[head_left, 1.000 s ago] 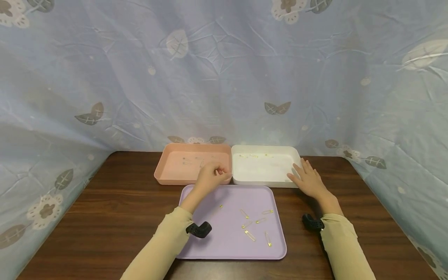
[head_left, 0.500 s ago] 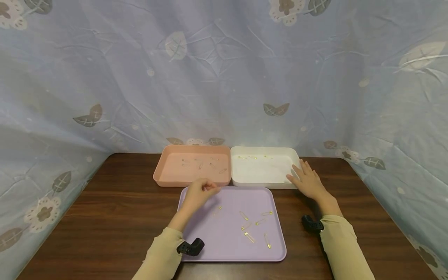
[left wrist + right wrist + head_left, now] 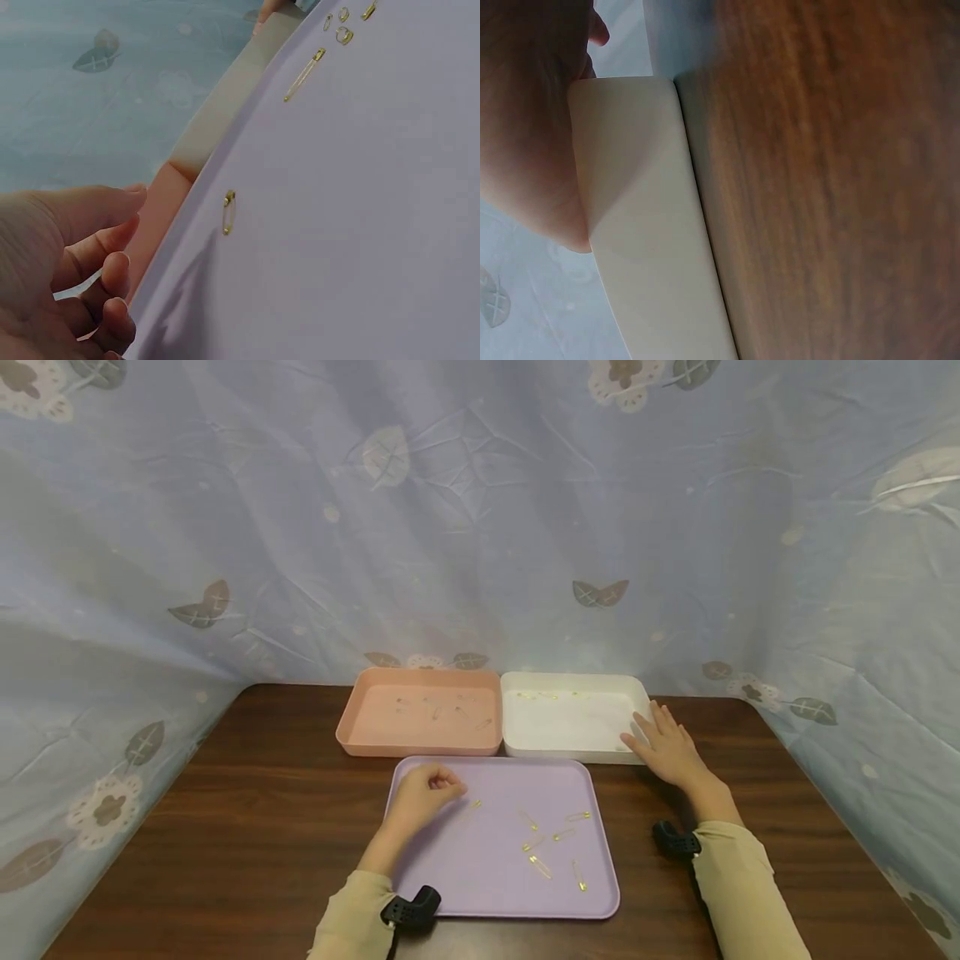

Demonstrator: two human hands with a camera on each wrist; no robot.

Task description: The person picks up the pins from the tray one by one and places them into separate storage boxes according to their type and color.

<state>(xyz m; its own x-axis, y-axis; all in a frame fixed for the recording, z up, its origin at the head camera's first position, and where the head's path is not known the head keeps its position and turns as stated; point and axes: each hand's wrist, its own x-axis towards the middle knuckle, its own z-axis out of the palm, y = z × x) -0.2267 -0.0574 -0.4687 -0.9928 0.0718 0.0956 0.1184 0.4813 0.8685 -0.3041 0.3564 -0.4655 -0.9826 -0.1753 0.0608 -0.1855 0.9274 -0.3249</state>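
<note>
My left hand [image 3: 423, 797] hovers over the left part of the lavender tray [image 3: 480, 889], fingers loosely curled with nothing seen between them. Just beyond its fingertips lies a gold safety pin [image 3: 229, 212]. Several more gold safety pins, one of them this safety pin [image 3: 540, 866], are scattered over the tray's right half. With fingers spread, my right hand [image 3: 667, 752] rests on the right rim of the white tray [image 3: 573, 755]; the right wrist view shows the palm [image 3: 525, 150] against the tray's outer wall [image 3: 645, 225].
Left of the white tray stands a peach tray [image 3: 420, 749], side by side with it, holding several silver-looking safety pins. A few gold pins lie at the white tray's back. Dark wood table [image 3: 225, 827] surrounds the trays, with a patterned curtain [image 3: 480, 527] behind.
My left hand has drawn back from above the peach tray to above the lavender tray. Another silver-looking pin is now visible in the peach tray. The right hand stays in place.
</note>
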